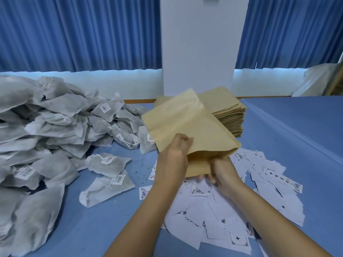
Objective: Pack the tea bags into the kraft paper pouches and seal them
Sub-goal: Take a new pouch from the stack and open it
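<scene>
Left hand (175,151), fingers curled, grips the kraft pouch (185,123) at its near face. The right hand (223,170) curls round the lower lip, and the mouth gapes slightly. The pouch hangs tilted just in front of the pouch stack (230,117), covering its near-left edge. Left of the stack is the tea bag heap (55,117). In front are loose paper labels (282,179). To the right stretches blue table (297,127).

Pleated blue curtains (79,32) cover the back, split by a broad white pillar (200,43). Daylight glows under their hems along the white wall (111,84) — below it spreads a blue-covered table (297,127).
</scene>
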The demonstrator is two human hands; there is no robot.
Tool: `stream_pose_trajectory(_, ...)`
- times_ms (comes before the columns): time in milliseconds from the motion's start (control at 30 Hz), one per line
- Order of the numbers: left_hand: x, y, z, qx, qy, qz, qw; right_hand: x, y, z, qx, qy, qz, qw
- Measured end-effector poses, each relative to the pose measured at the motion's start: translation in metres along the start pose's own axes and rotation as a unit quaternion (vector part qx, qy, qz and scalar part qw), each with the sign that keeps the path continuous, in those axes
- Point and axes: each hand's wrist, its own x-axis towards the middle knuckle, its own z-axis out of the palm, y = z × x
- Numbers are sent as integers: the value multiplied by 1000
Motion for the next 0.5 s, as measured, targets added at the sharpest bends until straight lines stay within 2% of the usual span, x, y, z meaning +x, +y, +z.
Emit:
stream_pose_trajectory(100,8,-8,-6,-76,116,68,988,-1,-1,3,24,-12,19,999)
stream_pose_trajectory(133,10,-14,-7,-96,125,79,984,-1,-3,4,38,-13,30,999)
stream_pose_trajectory(333,8,-30,-17,-194,-18,91,976,-1,-37,7,96,13,29,995)
stream_pose_trajectory(400,14,-41,-27,-205,-3,2,979,-2,-50,14,121,14,19,992)
stream_pose_trajectory(433,15,-55,-31,-156,28,-84,984,-3,-54,18,130,18,11,991)
stream_pose_trajectory(467,14,-72,-36,-51,31,-199,978,-5,-57,23,133,24,-2,991)
stream_pose_trajectory(500,9,-88,-43,75,-28,-329,941,-7,-58,28,134,29,-14,990)
